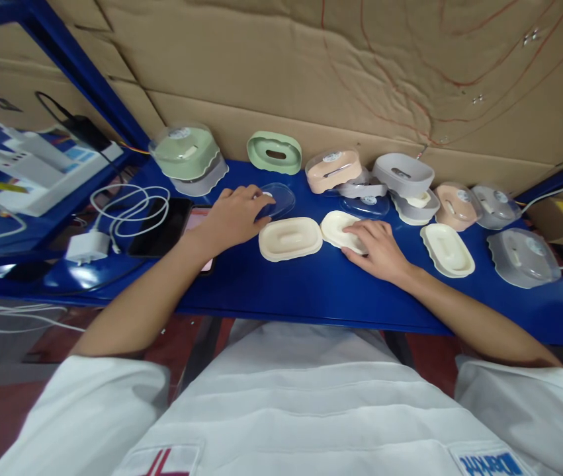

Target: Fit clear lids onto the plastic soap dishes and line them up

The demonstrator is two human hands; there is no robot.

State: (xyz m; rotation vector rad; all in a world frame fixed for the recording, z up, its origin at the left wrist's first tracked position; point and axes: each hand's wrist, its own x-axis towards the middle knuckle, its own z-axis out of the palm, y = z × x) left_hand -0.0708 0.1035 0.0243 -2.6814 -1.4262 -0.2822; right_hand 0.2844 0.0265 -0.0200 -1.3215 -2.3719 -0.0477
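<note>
My left hand (239, 215) is at a clear plastic lid (284, 199) lying on the blue table. Its fingers curl over the lid's left side, with the thumb by the near edge. My right hand (375, 250) grips a cream oval soap-dish tray (335, 228), fingers on top and thumb at its near rim. Between the hands lies another cream oval tray (290, 239), its left end close to my left thumb. Behind them, a green oval box (274, 142) leans against the cardboard, a slot showing in it.
Peach (333, 173) and grey boxes (404, 175) line the back, with a green lidded box (186, 155) at left. To the right are a cream tray (447, 250) and a grey lidded box (524, 258). A phone (206, 264), white cable (129, 205) and charger (87, 246) lie left.
</note>
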